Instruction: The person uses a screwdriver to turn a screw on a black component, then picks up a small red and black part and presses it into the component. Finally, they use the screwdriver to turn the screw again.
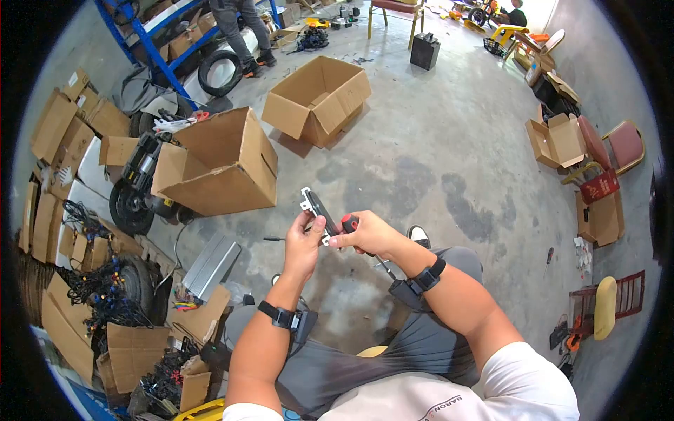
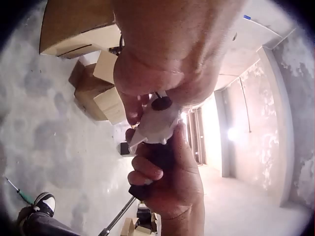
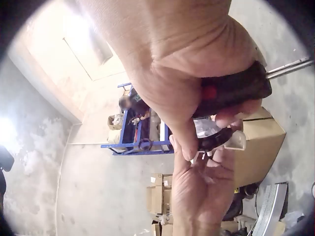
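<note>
My left hand (image 1: 303, 247) grips a narrow black part with white, tabbed ends (image 1: 320, 210), held up over my lap. In the left wrist view its white end (image 2: 156, 123) shows a dark round spot. My right hand (image 1: 378, 236) holds a screwdriver by its red-and-black handle (image 1: 349, 223), the metal shaft pointing back toward my knee. The thumb of that same hand touches the lower end of the part. In the right wrist view, the handle (image 3: 236, 91) lies in the palm, with the shaft pointing away from the part. Fingers hide much of the part.
Two opened cardboard boxes (image 1: 242, 179) (image 1: 330, 105) stand ahead on the concrete floor. At left lie a silver metal case (image 1: 212, 265), wheels and tangled cables (image 1: 105, 302). Chairs (image 1: 625, 147) and cartons line the right wall. A person (image 1: 242, 31) stands by the blue shelf (image 1: 151, 45).
</note>
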